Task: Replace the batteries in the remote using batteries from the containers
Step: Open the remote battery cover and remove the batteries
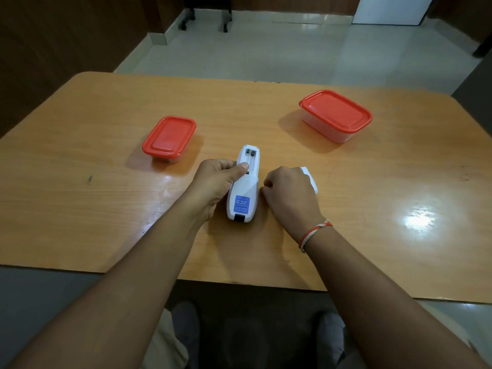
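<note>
A white remote (245,193) lies face down in the middle of the wooden table (80,209), its battery bay uncovered at the far end and a blue label near me. My left hand (217,182) grips the remote from the left, thumb over the bay. My right hand (288,193) rests curled on the table just right of the remote and holds a white piece, likely the battery cover (311,179), which sticks out beyond the knuckles. Two clear containers with red lids stand closed: a small container (169,138) at the left and a larger container (335,115) at the far right.
The table's near edge runs just above my knees. Bare tabletop lies to the left and right of my hands. Beyond the table are a tiled floor, chair legs on castors (205,21) and a white cabinet (388,9).
</note>
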